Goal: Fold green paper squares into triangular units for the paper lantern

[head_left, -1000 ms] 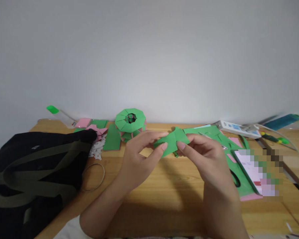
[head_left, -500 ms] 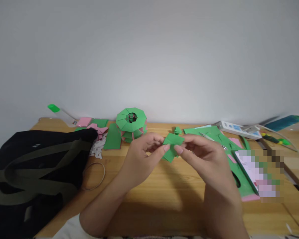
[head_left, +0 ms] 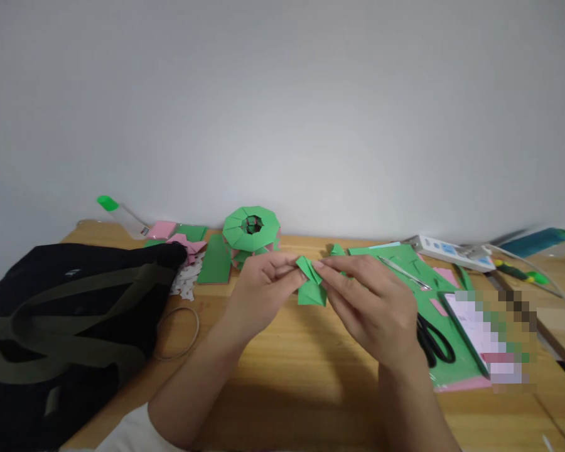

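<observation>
A small folded green paper piece (head_left: 312,292) is held above the wooden table between both hands. My left hand (head_left: 263,295) pinches its upper left side between thumb and fingers. My right hand (head_left: 374,304) grips the upper right side, its fingers bent over the paper and partly hiding it. A narrow folded strip slants across the top of the piece, with a wider flap hanging below. Behind my left hand stands a round green and pink paper model (head_left: 233,232) with a hole in its top.
A black bag (head_left: 75,326) covers the table's left side, beside a thin ring (head_left: 196,326). Green sheets (head_left: 214,260) lie behind. At right are scissors (head_left: 435,342), a silver pen-like tool (head_left: 405,272), a phone-like object (head_left: 471,333) and a white power strip (head_left: 452,253).
The green paper has turned and shifted slightly left, now showing a slanted narrow fold. My right hand has moved left and rolled over, uncovering more of the scissors.
</observation>
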`<state>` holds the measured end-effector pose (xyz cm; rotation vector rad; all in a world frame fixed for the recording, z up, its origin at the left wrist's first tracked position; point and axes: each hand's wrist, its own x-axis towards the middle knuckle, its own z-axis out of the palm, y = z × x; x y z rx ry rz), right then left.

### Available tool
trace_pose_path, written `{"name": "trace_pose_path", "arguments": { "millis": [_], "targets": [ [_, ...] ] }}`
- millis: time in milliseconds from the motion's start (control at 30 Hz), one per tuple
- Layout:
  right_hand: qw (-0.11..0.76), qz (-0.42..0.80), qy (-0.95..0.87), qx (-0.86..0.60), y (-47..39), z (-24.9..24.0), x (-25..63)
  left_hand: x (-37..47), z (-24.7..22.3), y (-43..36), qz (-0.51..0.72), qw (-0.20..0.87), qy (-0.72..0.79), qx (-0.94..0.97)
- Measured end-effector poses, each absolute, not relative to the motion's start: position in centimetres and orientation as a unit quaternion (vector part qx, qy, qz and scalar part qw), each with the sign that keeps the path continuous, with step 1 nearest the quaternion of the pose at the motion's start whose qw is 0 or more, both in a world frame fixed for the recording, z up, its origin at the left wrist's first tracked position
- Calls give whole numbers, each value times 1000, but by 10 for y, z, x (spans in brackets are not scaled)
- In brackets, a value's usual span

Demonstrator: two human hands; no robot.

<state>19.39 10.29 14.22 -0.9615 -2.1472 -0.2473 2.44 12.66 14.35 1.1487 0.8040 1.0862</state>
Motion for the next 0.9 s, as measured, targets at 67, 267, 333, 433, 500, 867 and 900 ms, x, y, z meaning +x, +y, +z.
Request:
{"name": "trace_pose_path", "arguments": {
  "millis": [67, 267, 333, 433, 500, 867, 900],
  "targets": [
    [347, -124, -850, -378, 104, 143, 194, 23, 142, 129, 480, 642, 350, 484],
    [273, -143, -854, -419, 107, 144, 188, 22, 134, 138, 514, 645, 406, 393],
    [258, -137, -855, -429, 107, 144, 185, 22, 134, 139, 503, 620, 421, 431],
    [307, -92, -846, -427, 106, 144, 183, 21, 138, 137, 504, 558, 441, 490],
    [390, -18, -822, -415, 105, 144, 182, 19, 141, 134, 500, 499, 448, 548],
    [458, 371, -649, -481, 111, 145, 186, 22, 141, 127, 474, 369, 473, 645],
    [451, 374, -653, -481, 112, 144, 187, 22, 141, 129, 468, 363, 465, 658]
  ]
}}
